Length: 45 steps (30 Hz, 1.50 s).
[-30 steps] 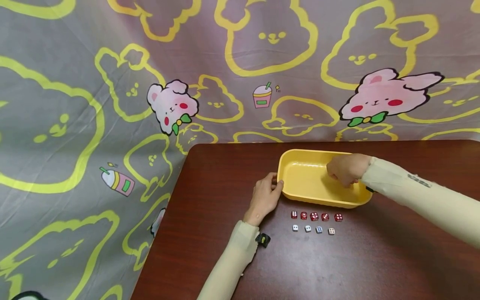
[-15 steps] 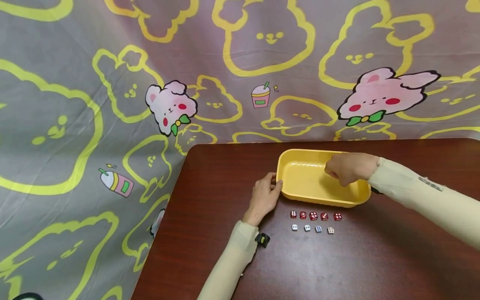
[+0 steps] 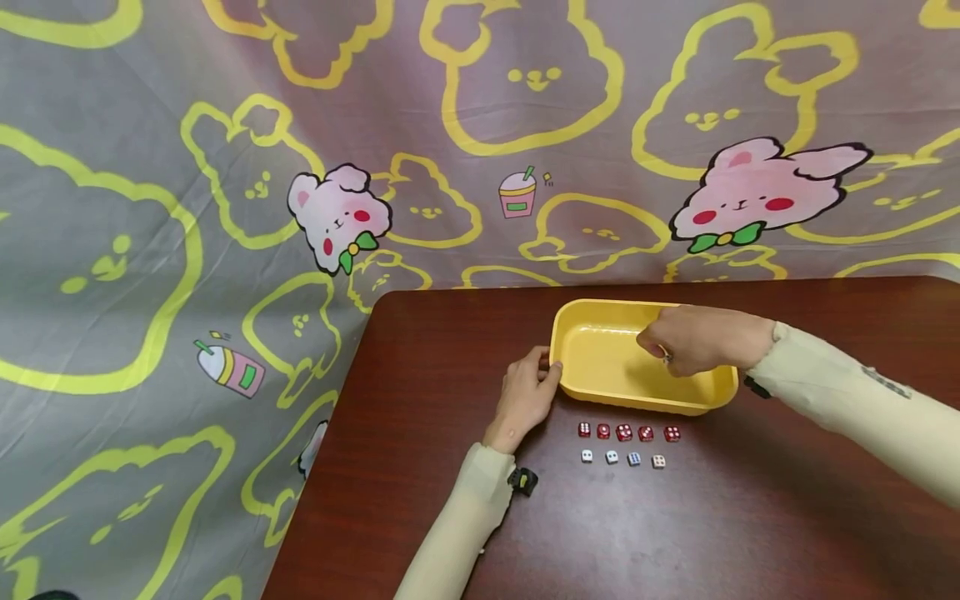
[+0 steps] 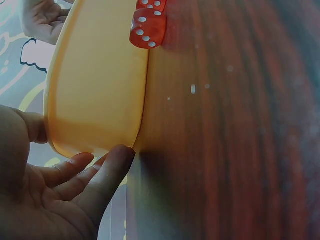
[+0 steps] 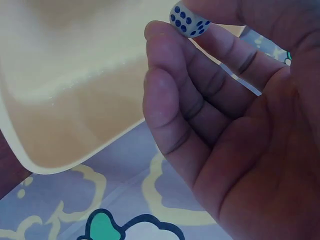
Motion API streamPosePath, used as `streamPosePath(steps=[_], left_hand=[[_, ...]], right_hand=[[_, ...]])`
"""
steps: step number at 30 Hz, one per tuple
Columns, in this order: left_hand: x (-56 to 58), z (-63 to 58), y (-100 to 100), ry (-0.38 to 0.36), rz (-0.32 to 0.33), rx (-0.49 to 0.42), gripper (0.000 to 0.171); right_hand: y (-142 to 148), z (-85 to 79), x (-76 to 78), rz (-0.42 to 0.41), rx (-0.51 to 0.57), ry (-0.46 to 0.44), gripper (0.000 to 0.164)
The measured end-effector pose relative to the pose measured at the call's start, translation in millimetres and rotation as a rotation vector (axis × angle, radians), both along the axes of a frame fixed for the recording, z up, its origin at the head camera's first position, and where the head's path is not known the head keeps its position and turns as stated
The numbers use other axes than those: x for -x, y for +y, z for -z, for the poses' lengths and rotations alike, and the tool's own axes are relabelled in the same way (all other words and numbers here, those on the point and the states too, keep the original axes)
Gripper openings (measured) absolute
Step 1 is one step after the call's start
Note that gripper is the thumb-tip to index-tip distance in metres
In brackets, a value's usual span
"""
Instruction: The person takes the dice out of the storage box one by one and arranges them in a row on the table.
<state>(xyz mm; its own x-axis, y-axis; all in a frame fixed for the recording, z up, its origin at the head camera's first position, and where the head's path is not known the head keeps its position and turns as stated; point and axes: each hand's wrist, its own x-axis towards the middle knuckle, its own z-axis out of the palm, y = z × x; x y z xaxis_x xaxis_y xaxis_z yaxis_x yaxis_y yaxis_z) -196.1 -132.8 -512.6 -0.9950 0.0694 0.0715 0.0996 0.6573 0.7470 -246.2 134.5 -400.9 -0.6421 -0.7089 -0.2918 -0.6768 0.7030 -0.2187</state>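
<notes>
My left hand [image 3: 521,398] holds the left end of a yellow plastic tray [image 3: 633,401]. In the left wrist view, its thumb lies at the rim and its fingers [image 4: 117,162] bend against the outside of the end wall. Over the right half of the tray, my right hand [image 3: 701,340] pinches a white die with blue pips [image 5: 186,19] between thumb and fingertips. A row of several red dice [image 3: 624,432] lies in front of the tray. Nearer still is a row of several white dice [image 3: 634,458], with blue or other-coloured pips. The right hand hides part of the tray's inside.
The dark red-brown wooden table [image 3: 420,375] meets a grey cloth backdrop [image 3: 450,83] with yellow cartoon outlines at the back and left. Black wrist cameras sit on both cream sleeves.
My right hand has lifted and turned above the tray, and the white die now shows at its fingertips. The left hand, the tray and the rows of dice stay in place.
</notes>
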Motion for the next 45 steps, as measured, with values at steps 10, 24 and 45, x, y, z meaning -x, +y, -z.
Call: streamPosePath(steps=[10,24,45], left_hand=[[0.6,0.2,0,-0.005,-0.011,0.013,0.038],[0.0,-2.7,1,0.011,-0.005,-0.015,0.038],[2.1,-0.7,1,-0.010,-0.003,-0.006,0.039]], right_hand=[[-1,-5.8,-9.7,-0.042,0.049,0.042,0.021],[15,-12.9,-26.5,-0.030,0.084,0.082,0.025],[15,-5.5,-46.0,-0.055,0.103,0.058,0.028]])
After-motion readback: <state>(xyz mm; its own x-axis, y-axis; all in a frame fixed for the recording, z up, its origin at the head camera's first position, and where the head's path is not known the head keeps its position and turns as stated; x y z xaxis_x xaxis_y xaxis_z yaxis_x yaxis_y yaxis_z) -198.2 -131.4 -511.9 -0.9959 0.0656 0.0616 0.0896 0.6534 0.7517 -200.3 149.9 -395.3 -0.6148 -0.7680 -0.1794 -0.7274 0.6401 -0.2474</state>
